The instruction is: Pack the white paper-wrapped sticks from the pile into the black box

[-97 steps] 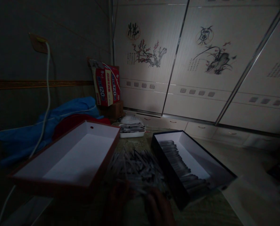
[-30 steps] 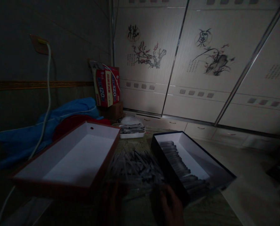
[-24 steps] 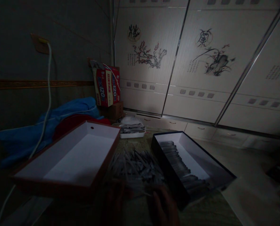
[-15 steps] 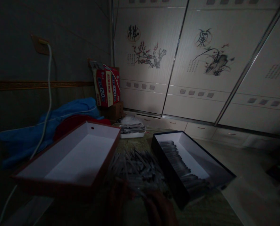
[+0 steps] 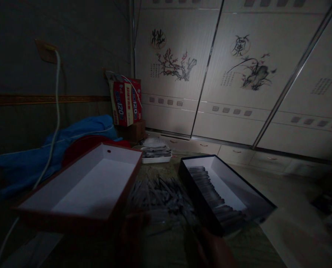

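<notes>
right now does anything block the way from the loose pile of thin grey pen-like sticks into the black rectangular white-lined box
Only a side wall of the box stands between the pile and the box's white inside. The top is open; the right hand is by the near corner.

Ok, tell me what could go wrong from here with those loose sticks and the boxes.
The right hand is close to the near end of the dark box; a bump might shift it and disturb the lined-up sticks inside. The loose sticks overlap in a pile, so pulling one could drag others along. The light is dim, so single sticks may be hard to pick out.
</notes>
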Demonstrator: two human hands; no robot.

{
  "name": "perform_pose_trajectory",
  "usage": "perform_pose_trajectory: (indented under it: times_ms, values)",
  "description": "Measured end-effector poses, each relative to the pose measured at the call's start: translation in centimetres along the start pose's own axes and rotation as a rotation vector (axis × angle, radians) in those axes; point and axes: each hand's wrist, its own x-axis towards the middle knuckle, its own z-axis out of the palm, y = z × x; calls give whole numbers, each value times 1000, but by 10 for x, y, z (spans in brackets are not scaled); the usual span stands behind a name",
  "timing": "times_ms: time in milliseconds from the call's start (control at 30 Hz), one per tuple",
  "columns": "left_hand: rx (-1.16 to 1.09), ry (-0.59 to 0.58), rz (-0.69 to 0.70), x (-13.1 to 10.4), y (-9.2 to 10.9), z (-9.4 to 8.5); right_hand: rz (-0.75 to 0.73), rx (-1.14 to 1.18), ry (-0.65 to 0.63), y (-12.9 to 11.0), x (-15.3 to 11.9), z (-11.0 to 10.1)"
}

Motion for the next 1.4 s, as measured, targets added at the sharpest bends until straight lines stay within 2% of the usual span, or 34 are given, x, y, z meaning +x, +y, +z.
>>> perform_pose_trajectory:
  times_ms: [100, 200, 300, 400, 500, 700, 800, 900, 967, 1033, 1067, 1133, 1267, 1333, 1400]
  values:
    - [-90, -120, -28, -1, 5, 11, -64, 47, 82, -25, 10, 6]
    - [35, -201, 96, 2, 13, 23, -64, 46, 136, -46, 30, 8]
    - [173, -209, 237, 13, 17, 33, -15, 16, 184, -58, 51, 5]
    - [159, -269, 216, 31, 16, 41, 18, -2, 195, -62, 62, 3]
    - [151, -299, 166, 50, 11, 46, -25, 3, 197, -62, 55, 3]
    - [322, -213, 184, 71, 2, 49, -202, 111, 190, -58, 18, 1]
    - [357, -229, 192, 73, 2, 51, -259, 145, 203, -53, 5, -17]
    - [372, -238, 194, 71, 5, 49, -275, 136, 310, -40, 6, -54]
    - [380, -236, 205, 68, 9, 45, -226, 55, 378, -26, 18, -83]
    - [385, -235, 212, 61, 11, 39, -126, -139, 274, -9, 37, -107]
    - [388, -240, 216, 55, 12, 37, -93, -269, 156, 0, 48, -115]
    - [398, -264, 233, 41, 10, 32, -87, -352, 32, 15, 68, -121]
    - [400, -355, 285, 8, -4, 27, -131, -407, -170, 30, 92, -110]
    - [392, -415, 257, -4, -16, 26, -129, -435, -227, 30, 96, -103]
    - [380, -424, 257, -10, -29, 25, -119, -462, -252, 30, 98, -99]
